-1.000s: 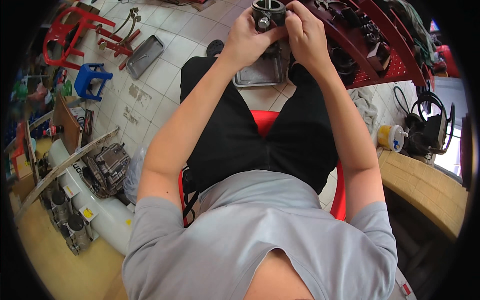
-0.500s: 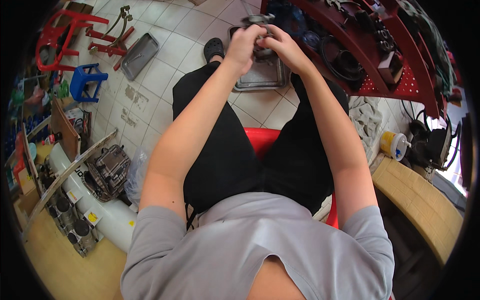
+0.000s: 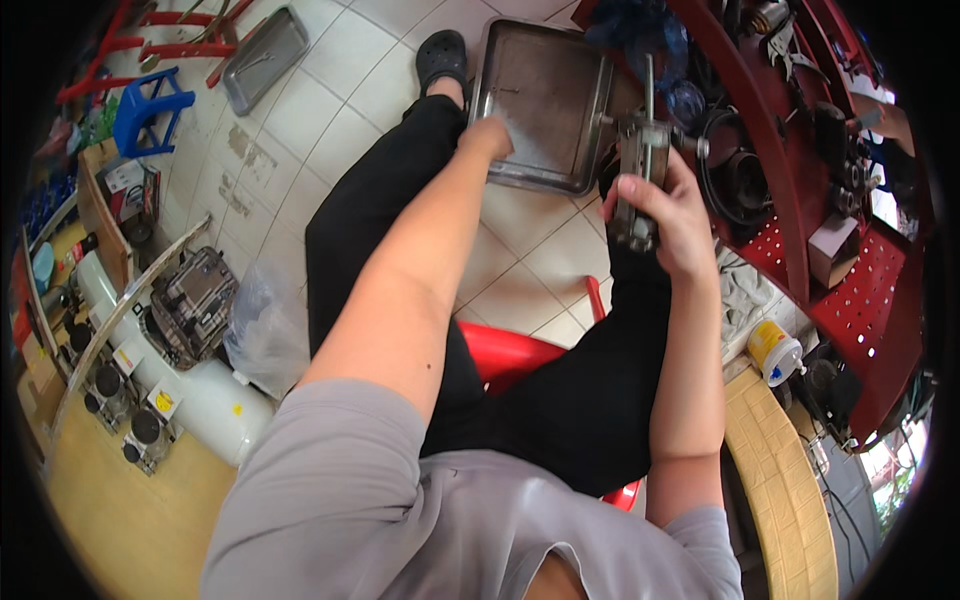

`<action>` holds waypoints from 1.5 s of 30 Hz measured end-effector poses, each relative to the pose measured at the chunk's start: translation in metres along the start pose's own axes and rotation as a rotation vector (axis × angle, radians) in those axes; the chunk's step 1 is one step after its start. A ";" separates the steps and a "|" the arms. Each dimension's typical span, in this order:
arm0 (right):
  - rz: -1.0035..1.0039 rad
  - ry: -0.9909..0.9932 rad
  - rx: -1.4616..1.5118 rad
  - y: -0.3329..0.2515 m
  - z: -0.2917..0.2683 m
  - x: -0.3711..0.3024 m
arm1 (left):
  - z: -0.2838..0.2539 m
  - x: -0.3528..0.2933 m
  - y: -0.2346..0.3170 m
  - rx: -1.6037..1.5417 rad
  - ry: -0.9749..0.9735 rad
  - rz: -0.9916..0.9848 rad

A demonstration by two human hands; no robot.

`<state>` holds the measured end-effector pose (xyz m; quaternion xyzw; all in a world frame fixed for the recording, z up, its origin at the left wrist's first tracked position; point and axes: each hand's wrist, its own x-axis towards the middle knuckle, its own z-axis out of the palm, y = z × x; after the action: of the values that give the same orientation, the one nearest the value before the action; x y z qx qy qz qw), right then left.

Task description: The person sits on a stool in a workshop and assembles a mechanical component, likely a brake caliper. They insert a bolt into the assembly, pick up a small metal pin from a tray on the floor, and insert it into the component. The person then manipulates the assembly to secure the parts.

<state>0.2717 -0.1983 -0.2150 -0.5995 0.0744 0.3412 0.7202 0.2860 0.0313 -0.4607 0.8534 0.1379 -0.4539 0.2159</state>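
Observation:
In my right hand (image 3: 680, 215) is a grey metal mechanical part (image 3: 642, 165) with a long thin rod sticking up and a knob at its side. My thumb lies across its front and the fingers wrap behind it, above my right knee. My left hand (image 3: 487, 138) is at the left edge of a grey metal tray (image 3: 545, 178) on the floor. Its fingers look curled, but they face away, so anything in them is hidden. A small thin piece (image 3: 509, 90) lies in the tray.
A red perforated workbench (image 3: 850, 290) with parts and tools stands at the right. A person's hand (image 3: 885, 120) shows beyond it. At the left are a blue stool (image 3: 150, 112), a second tray (image 3: 265, 60) and a white tank (image 3: 215, 410). A yellow-white bucket (image 3: 775, 352) stands right.
Both hands were together on the metal part over the tray. My left hand has let go and moved down-left to the tray's edge; the right has carried the part right and nearer.

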 end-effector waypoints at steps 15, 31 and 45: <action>0.144 0.133 0.212 -0.007 -0.016 -0.007 | 0.142 0.054 -0.047 -0.079 0.392 -0.172; 0.122 0.111 -0.007 -0.016 -0.001 -0.017 | 0.145 0.069 -0.050 0.154 0.404 -0.074; 0.064 0.142 0.048 -0.003 -0.005 -0.026 | 0.131 0.071 -0.040 -0.041 0.488 -0.084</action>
<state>0.2550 -0.2135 -0.2005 -0.6021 0.1524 0.3190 0.7158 0.2140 0.0046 -0.5943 0.9267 0.2304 -0.2399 0.1747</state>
